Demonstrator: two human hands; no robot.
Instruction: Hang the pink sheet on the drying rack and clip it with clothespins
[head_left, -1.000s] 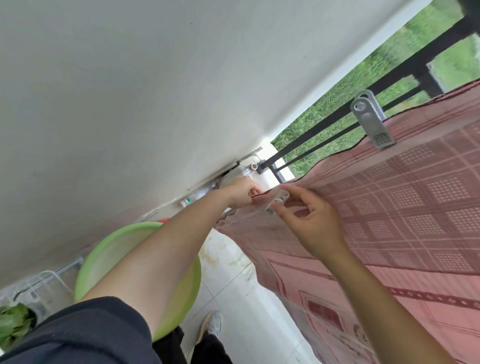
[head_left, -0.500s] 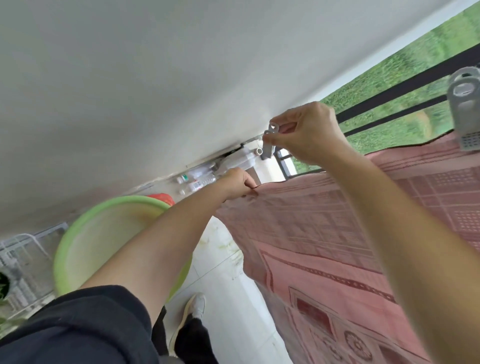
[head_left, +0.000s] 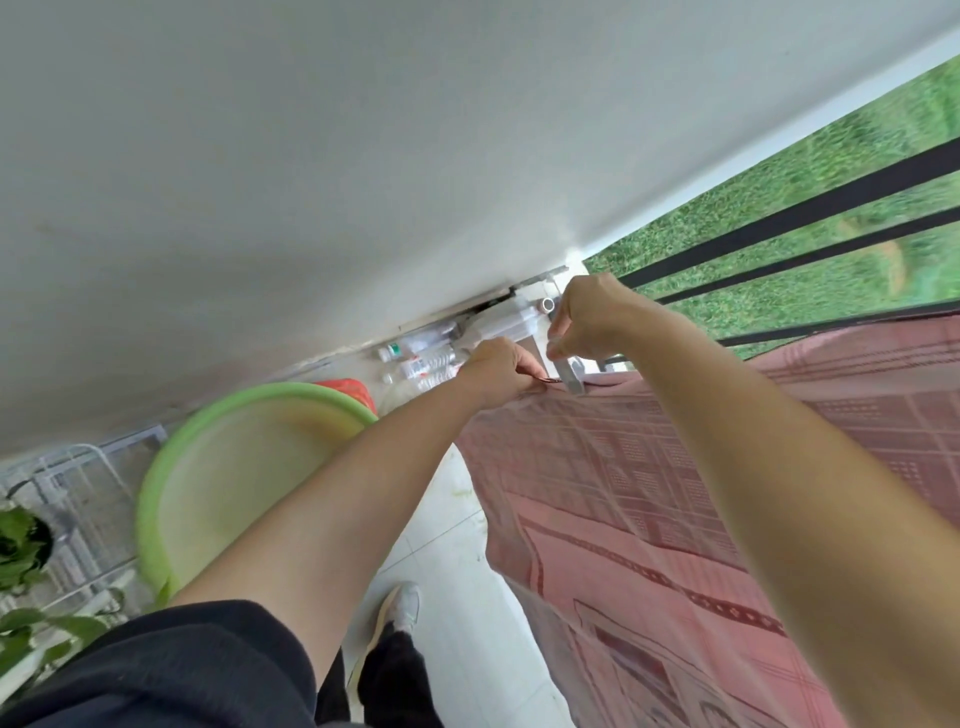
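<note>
The pink patterned sheet (head_left: 649, 493) hangs over the drying rack, which it hides apart from the end of a pale tube (head_left: 546, 305) past its corner. My left hand (head_left: 498, 366) pinches the sheet's top left corner at its dark hem. My right hand (head_left: 587, 322) squeezes a grey clothespin (head_left: 570, 375), whose jaws sit on the sheet's top edge right beside my left fingers.
A large green basin (head_left: 166, 467) leans on the floor at left, with a red basket (head_left: 345, 389) and several plastic bottles (head_left: 421, 364) behind it. Black railing bars (head_left: 779, 260) run behind the sheet. A white wire stand and a green plant (head_left: 21, 545) are at far left. My shoe (head_left: 400, 613) is on the white tiles.
My right hand lifted the clothespin up from the sheet, then brought it down onto the top edge beside my left hand. The view has swung left, so the other grey clothespin has left the frame.
</note>
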